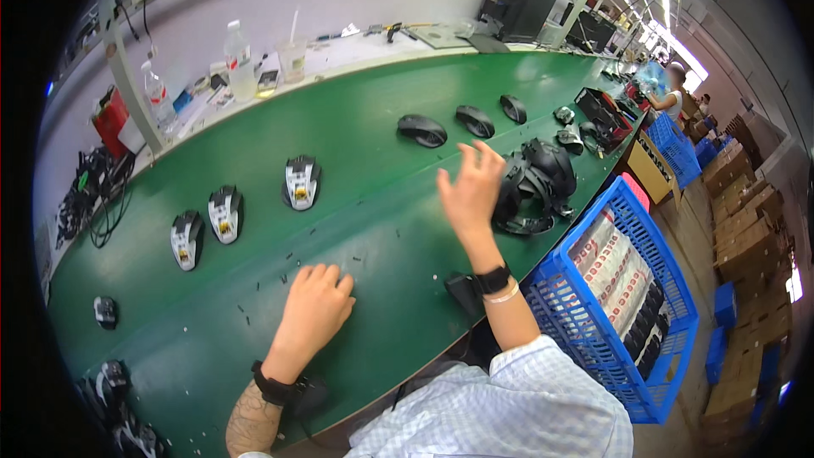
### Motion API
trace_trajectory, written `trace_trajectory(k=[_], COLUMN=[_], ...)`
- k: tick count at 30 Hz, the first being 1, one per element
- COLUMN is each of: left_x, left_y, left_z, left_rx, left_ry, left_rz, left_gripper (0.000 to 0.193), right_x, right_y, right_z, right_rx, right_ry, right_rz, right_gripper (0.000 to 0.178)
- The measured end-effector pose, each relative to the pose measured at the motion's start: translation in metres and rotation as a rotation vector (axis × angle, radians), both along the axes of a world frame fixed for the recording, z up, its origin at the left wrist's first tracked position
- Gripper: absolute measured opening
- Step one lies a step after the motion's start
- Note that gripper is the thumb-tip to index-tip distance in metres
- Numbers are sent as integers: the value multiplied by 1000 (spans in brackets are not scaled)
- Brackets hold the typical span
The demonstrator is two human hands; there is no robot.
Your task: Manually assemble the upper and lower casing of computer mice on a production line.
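Note:
My left hand [314, 312] is over the green bench [398, 280], its fingers curled in; what it holds, if anything, is hidden. Farther right, my right hand [472, 191] is raised with fingers apart and nothing visible in it. Just beside it lies a heap of black curved plastic shells [543, 182]. Beyond that hand a black computer mouse [422, 130], a second mouse [475, 121] and a third mouse [513, 108] form a row. Left of centre stand three partly uncovered mice with pale insides: one mouse [301, 183], another mouse [225, 215] and the leftmost mouse [186, 240].
A blue plastic basket [555, 284] with wrapped packs stands against the bench at right. More parts [110, 386] lie at the near left. Small dark bits dot the bench. Bottles [239, 64] and a cup [292, 59] line the back shelf. Another person [670, 102] is far right.

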State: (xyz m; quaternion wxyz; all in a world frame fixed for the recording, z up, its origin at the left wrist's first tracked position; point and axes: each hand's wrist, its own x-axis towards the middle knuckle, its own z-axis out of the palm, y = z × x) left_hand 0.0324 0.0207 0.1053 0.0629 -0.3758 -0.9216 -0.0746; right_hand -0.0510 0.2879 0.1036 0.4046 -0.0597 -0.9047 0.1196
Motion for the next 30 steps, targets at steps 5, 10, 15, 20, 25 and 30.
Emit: trace_trajectory(k=[5,10,15,20,25,30], left_x=[-10,-4,-8,-7,-12,-37], left_y=[13,12,9,10,6,-13], left_z=[-19,-17,-21,-13,-6,-18], left_rx=[158,239,269,367,716,1217], left_ry=[-4,-34,-63,-195,-575,-817], left_rz=[-100,-95,-86,-53,22,242], left_gripper=[23,23,23,25,36,31], right_x=[10,-1,-1,18,33,34], right_y=[54,66,66,52,-18,-94], right_z=[-3,-2,-4,6,10,3], right_rx=[-80,-120,-137,-311,-696,-706], right_ry=[-190,-231,-174,71,128,-267], right_rz=[-460,-423,-356,-266,326,876], right_gripper=[60,57,55,59,70,75])
